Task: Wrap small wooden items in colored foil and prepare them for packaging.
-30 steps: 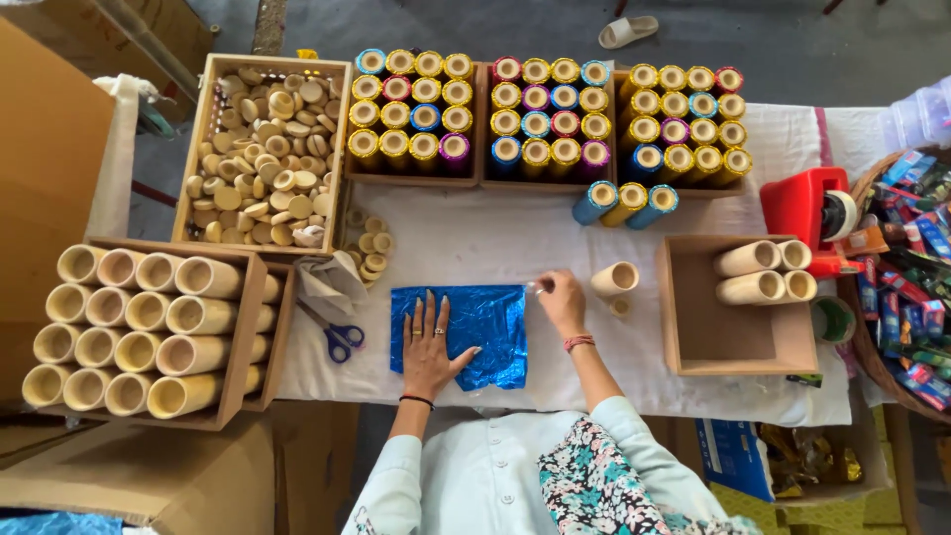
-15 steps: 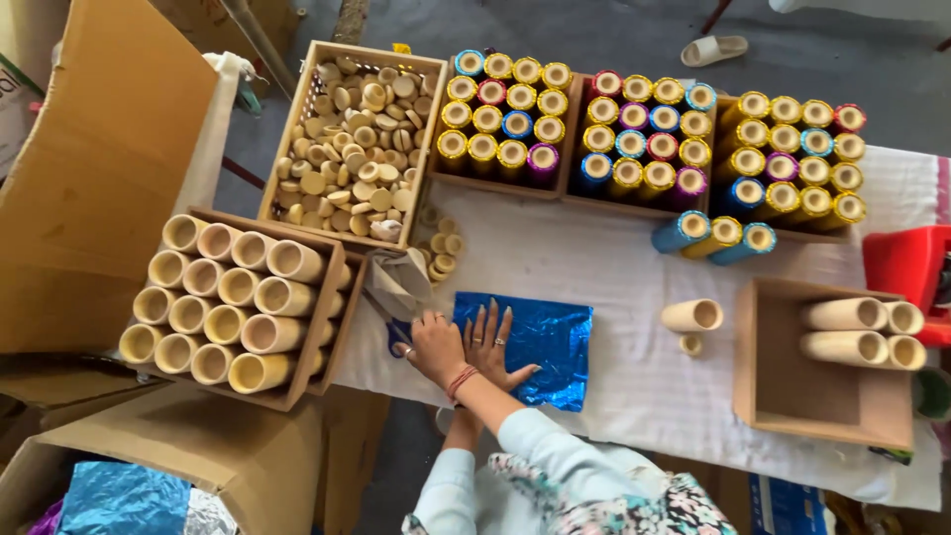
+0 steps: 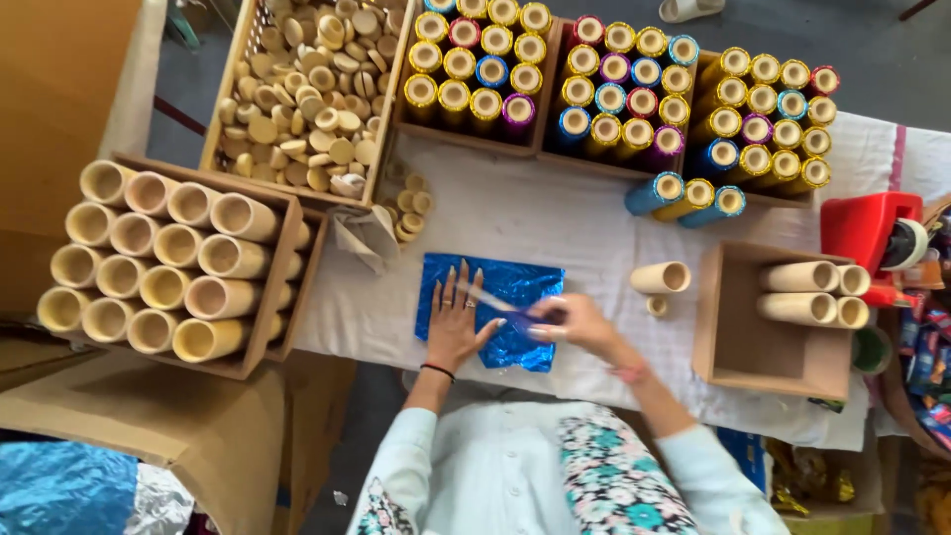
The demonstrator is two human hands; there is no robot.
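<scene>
A crinkled blue foil sheet (image 3: 525,280) lies on the white cloth in front of me. My left hand (image 3: 454,322) rests flat on its left half, fingers spread. My right hand (image 3: 580,324) is at the sheet's right edge and grips a pair of scissors (image 3: 492,299), blurred, with the blades pointing left across the foil towards my left fingers. A plain cardboard tube (image 3: 662,277) lies on its side just right of the foil, with a small round cap (image 3: 656,306) beside it.
To the left stands a crate of plain tubes (image 3: 168,267), with a basket of round caps (image 3: 297,89) behind it. Boxes of foil-wrapped tubes (image 3: 614,89) line the back. To the right are a wooden box (image 3: 728,342) holding several tubes and a red tape dispenser (image 3: 862,226).
My right hand reached across to the scissors left of the foil, picked them up and brought them over the sheet. My left hand stayed flat on the foil.
</scene>
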